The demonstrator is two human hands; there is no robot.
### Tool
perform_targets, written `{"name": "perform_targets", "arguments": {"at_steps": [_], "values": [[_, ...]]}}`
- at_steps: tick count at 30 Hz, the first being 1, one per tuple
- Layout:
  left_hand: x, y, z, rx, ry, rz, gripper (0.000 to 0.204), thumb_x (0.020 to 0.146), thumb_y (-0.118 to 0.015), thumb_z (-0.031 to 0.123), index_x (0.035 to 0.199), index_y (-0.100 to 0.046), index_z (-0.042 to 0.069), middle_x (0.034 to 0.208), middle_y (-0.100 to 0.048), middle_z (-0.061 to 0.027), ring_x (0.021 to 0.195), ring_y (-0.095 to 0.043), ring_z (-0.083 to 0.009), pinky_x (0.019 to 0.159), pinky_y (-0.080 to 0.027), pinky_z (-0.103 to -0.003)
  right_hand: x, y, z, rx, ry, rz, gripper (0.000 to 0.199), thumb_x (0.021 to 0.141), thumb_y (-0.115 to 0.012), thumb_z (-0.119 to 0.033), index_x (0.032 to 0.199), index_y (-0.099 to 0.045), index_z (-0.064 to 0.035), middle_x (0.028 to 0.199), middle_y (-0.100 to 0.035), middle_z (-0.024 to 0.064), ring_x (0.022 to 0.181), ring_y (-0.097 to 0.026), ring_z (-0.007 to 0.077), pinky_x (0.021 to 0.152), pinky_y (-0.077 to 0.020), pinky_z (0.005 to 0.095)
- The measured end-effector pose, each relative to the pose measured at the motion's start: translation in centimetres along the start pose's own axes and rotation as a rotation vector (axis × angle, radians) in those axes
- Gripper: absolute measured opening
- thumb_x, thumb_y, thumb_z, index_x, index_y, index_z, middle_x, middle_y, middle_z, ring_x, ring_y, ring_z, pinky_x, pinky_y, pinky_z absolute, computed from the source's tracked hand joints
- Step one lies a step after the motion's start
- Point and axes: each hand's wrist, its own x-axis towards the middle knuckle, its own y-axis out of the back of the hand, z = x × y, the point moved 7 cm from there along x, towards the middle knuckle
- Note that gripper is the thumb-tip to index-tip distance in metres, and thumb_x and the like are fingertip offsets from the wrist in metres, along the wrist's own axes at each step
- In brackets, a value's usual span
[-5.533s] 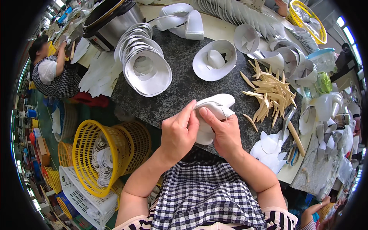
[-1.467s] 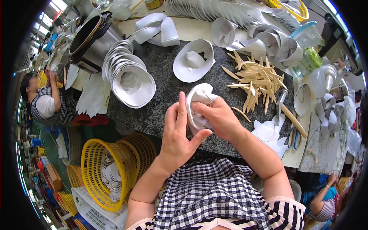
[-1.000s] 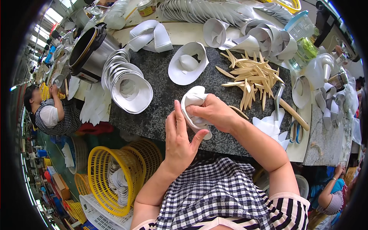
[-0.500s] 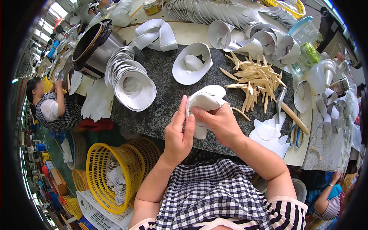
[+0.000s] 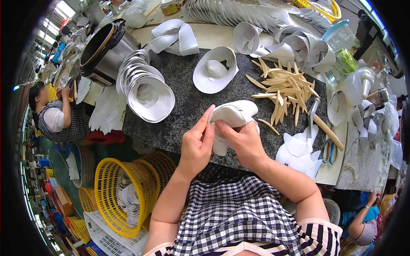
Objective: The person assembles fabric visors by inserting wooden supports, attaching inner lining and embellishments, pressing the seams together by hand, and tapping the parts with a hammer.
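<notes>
Between my hands, over the table's near edge, is a white cupped piece [image 5: 234, 112] of stiff sheet material, with a folded rim and a loose thread at its right. My left hand [image 5: 197, 143] pinches its left edge, fingers pointing up along the side. My right hand [image 5: 244, 144] grips it from the right, thumb pressed on the front; its other fingers are partly hidden behind the piece. Just beyond lies a similar white oval cupped piece [image 5: 205, 81] with a hole in it. To the right is a heap of pale curved strips [image 5: 287, 87], one strip [image 5: 268, 126] lying apart.
Nested white pieces [image 5: 166, 103] and a metal pot [image 5: 102, 59] stand left on the dark speckled tabletop [image 5: 166, 136]. At right lie a wooden-handled tool [image 5: 329, 131], scissors [image 5: 331, 152] and flat white cutouts [image 5: 294, 153]. Yellow baskets [image 5: 104, 198] sit below left; a co-worker [image 5: 60, 113] is beyond.
My left fingers have closed in on the piece's left edge, where the thumb stood apart before. The piece has tilted slightly and shifted a little lower between my hands.
</notes>
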Motion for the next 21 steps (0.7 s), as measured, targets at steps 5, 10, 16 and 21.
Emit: {"name": "perform_targets", "arguments": {"at_steps": [5,10,16,21], "values": [[-0.3,-0.5,-0.8,-0.455,0.177,-0.169,0.055,0.104,-0.057,0.013,0.154,-0.037,0.000,0.136,-0.061,-0.0142,0.110,-0.061,-0.0126,0.095,-0.050,-0.028,0.7,0.3,-0.3,0.159,-0.048,-0.055,0.029,0.093,-0.072,-0.014,0.116,-0.066,0.0029,0.106,-0.071,0.0098,0.090,-0.067,0.0140,0.079,-0.0551,0.0306],[-0.3,-0.4,-0.3,-0.178,0.033,-0.199,0.055,0.106,-0.052,0.014,0.155,-0.033,0.000,0.138,-0.059,-0.0188,0.117,-0.063,-0.0224,0.098,-0.049,-0.032,1.0,0.3,-0.4,0.073,-0.086,-0.137,0.030,0.090,-0.078,-0.020,0.110,-0.069,0.0006,0.101,-0.072,0.0065,0.088,-0.066,0.0131,0.078,-0.0546,0.0299],[-0.7,-0.7,0.6,-0.073,0.012,-0.143,0.049,0.106,-0.046,0.012,0.153,-0.036,-0.002,0.134,-0.060,-0.0251,0.120,-0.063,-0.0333,0.099,-0.050,-0.037,0.9,0.4,-1.0,-0.113,-0.034,-0.115,0.027,0.089,-0.078,-0.016,0.109,-0.068,-0.0014,0.097,-0.071,0.0054,0.086,-0.066,0.0127,0.075,-0.0547,0.0310],[-1.4,-0.2,0.3,0.070,-0.007,-0.038,0.042,0.106,-0.045,0.010,0.145,-0.046,-0.007,0.126,-0.064,-0.0272,0.114,-0.067,-0.0380,0.094,-0.053,-0.041,0.7,-0.3,-1.8,-0.225,0.022,-0.112,0.023,0.088,-0.077,-0.015,0.104,-0.069,-0.0010,0.092,-0.071,0.0042,0.081,-0.065,0.0115,0.071,-0.0539,0.0300]]}}
